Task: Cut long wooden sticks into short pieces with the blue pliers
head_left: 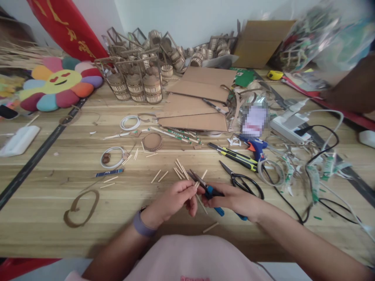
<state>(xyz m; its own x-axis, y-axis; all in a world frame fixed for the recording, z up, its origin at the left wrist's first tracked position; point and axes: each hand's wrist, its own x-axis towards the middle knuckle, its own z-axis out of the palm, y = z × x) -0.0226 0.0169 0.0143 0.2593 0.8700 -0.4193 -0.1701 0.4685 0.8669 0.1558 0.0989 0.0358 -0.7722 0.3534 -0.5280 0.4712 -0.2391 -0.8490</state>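
My left hand [172,200] pinches a short thin wooden stick [204,174] between thumb and fingers. My right hand [236,199] is wrapped round blue-and-black handled cutters [210,190]. Their pointed metal blades cross close by the stick and my left fingertips; whether they touch it I cannot make out. Just beyond my left hand lie several cut sticks [179,170], with one more stick [211,227] near my body. A small round cardboard tray [152,141] with a ridged rim sits farther back. Black-handled scissors [252,186] rest to the right of the cutters.
Utility knives [237,156], a blue glue gun [258,146], a tape roll [271,173] and a power strip [290,127] with cables lie at right. Cardboard sheets [193,117] are behind. Small slatted buckets in a frame [136,88] and a flower cushion [60,84] stand back left.
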